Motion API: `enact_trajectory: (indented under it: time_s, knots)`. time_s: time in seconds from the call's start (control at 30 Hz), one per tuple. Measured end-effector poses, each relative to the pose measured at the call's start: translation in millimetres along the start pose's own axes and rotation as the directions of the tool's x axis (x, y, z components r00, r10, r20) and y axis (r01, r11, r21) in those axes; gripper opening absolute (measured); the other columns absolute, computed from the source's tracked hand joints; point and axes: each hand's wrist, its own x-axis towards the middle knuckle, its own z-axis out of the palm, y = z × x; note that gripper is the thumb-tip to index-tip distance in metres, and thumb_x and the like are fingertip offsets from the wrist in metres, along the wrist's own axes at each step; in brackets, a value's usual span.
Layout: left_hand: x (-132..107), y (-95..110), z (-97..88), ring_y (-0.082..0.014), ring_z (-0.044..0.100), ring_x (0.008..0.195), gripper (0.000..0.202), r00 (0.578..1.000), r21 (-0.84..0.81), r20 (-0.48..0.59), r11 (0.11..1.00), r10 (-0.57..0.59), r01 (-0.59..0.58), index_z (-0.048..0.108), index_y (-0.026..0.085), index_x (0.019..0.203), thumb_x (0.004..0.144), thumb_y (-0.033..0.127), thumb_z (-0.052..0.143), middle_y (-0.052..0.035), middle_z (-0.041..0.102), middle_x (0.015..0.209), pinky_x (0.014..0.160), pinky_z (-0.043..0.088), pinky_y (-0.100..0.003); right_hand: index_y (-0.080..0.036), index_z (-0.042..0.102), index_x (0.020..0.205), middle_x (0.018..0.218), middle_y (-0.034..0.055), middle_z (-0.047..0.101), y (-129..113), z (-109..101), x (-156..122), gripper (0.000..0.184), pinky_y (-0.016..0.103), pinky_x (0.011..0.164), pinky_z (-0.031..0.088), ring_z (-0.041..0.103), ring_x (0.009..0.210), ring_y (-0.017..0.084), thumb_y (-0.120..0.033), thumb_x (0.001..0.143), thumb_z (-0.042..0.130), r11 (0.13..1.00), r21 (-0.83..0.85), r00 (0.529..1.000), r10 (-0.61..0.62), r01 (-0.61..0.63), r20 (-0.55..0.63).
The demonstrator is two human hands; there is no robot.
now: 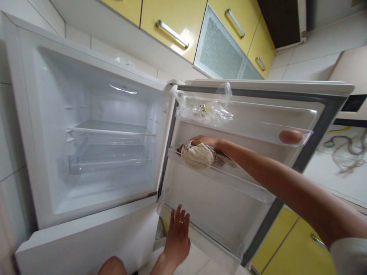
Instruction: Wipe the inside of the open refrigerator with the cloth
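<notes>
A white fridge stands open, its inner compartment [94, 126] bare with two clear shelves [111, 128]. My right hand [205, 143] reaches into the middle door shelf [243, 185] and grips a crumpled beige cloth [197, 156] pressed against the shelf's inside. My left hand [178, 235] rests flat, fingers together, against the edge of the lowest door shelf [218, 252]. On the top door shelf [258, 118] lie a clear plastic bag [205, 109] at the left and a brown egg [290, 136] at the right.
Yellow wall cabinets [172, 23] with metal handles and a frosted glass door [219, 49] hang above the fridge. A white counter with a coiled cable [348, 151] lies to the right, over yellow lower cabinets [298, 252].
</notes>
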Motion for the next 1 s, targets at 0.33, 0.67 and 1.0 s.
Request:
enact_trajectory:
  time_s: [0.33, 0.67, 1.0]
  knots:
    - [0.1, -6.6, 8.3, -0.0339, 0.009, 0.158, 0.084, 0.997, -0.068, -0.067, 0.997, 0.026, -0.031, 0.044, 0.017, 0.151, 0.068, 0.002, 0.052, -0.0144, 0.042, 0.162, 0.127, 0.019, -0.069, -0.017, 0.076, 0.097, 0.099, 0.0011, 0.078, 1.3, 18.5, 41.0, 0.03, 0.032, 0.093, 0.05, 0.066, 0.096, 0.02, -0.019, 0.075, 0.057, 0.994, 0.04, 0.989, -0.101, 0.106, -0.104]
    - [7.0, -13.4, -3.9, -0.0301, 0.011, 0.159, 0.087, 0.997, -0.135, 0.04, 0.989, 0.06, -0.054, 0.036, 0.021, 0.157, 0.074, 0.011, 0.058, -0.0105, 0.034, 0.167, 0.128, 0.02, -0.062, -0.023, 0.08, 0.111, 0.118, 0.0035, 0.076, 17.6, -14.3, -46.2, 0.042, 0.04, 0.102, 0.049, 0.069, 0.111, 0.03, -0.035, 0.072, 0.07, 0.982, -0.182, 0.998, -0.061, 0.058, -0.011]
    - [9.3, -6.9, -9.3, -0.0311, 0.016, 0.158, 0.088, 0.999, -0.119, 0.031, 0.992, 0.03, -0.026, 0.04, 0.021, 0.155, 0.069, 0.008, 0.058, -0.0095, 0.041, 0.164, 0.128, 0.02, -0.062, -0.033, 0.072, 0.127, 0.132, 0.0046, 0.069, 25.6, -25.0, -171.6, 0.042, 0.036, 0.087, 0.054, 0.071, 0.106, 0.025, -0.032, 0.097, 0.044, 0.681, -0.732, 0.949, -0.237, 0.01, -0.207]
